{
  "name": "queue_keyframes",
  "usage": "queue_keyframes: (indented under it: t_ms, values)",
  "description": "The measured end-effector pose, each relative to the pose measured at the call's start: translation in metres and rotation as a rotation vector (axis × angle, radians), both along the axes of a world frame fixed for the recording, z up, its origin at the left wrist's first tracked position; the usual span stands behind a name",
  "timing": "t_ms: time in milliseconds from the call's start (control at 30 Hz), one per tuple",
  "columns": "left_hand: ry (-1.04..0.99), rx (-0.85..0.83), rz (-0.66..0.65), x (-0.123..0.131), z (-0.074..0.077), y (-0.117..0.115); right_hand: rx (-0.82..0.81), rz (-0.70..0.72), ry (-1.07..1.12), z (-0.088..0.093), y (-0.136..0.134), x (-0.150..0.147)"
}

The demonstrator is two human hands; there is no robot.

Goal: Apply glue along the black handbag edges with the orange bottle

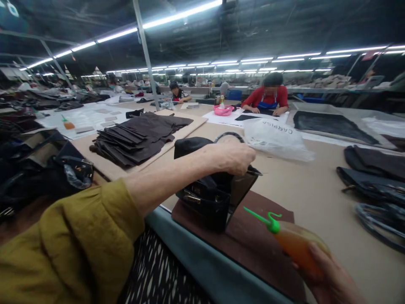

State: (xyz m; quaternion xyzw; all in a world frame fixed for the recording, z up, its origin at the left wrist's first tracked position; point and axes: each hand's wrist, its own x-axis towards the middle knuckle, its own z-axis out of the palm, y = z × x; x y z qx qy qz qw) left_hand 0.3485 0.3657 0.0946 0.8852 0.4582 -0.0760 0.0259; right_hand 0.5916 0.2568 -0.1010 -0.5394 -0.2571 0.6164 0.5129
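Note:
A black handbag with a gold zip pull stands on a brown sheet at the table's near edge. Across its top reaches my left hand, fingers curled down over the bag's right edge; the fingertips are hidden. Lower right, my right hand is wrapped around a squeeze bottle of orange-brown liquid. Its green nozzle points up and left, a little right of the bag and apart from it.
Dark cut pieces lie stacked on a board at left, beside more black bags. A white plastic bag lies beyond the handbag. Dark bag parts are at right. A co-worker in red sits across the table.

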Motion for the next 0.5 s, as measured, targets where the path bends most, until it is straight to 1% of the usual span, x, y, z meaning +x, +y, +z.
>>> queue_keyframes:
  t_ms: [100, 167, 200, 333, 500]
  values:
    - [0.06, 0.022, -0.042, 0.001, -0.021, -0.011, 0.052, 0.038, -0.131, -0.003, 0.002, -0.001]
    - [0.052, 0.069, -0.027, -0.001, -0.03, -0.016, 0.053, 0.069, -0.212, -0.005, 0.005, -0.003]
    - [0.045, 0.087, -0.02, -0.002, -0.033, -0.019, 0.045, 0.086, -0.244, -0.006, 0.006, -0.004]
    - [0.026, 0.062, -0.002, -0.007, -0.033, -0.023, 0.014, 0.09, -0.395, -0.004, 0.013, -0.012]
    - [0.021, 0.011, -0.051, -0.009, -0.031, -0.025, 0.05, 0.047, -0.54, 0.005, 0.015, -0.022]
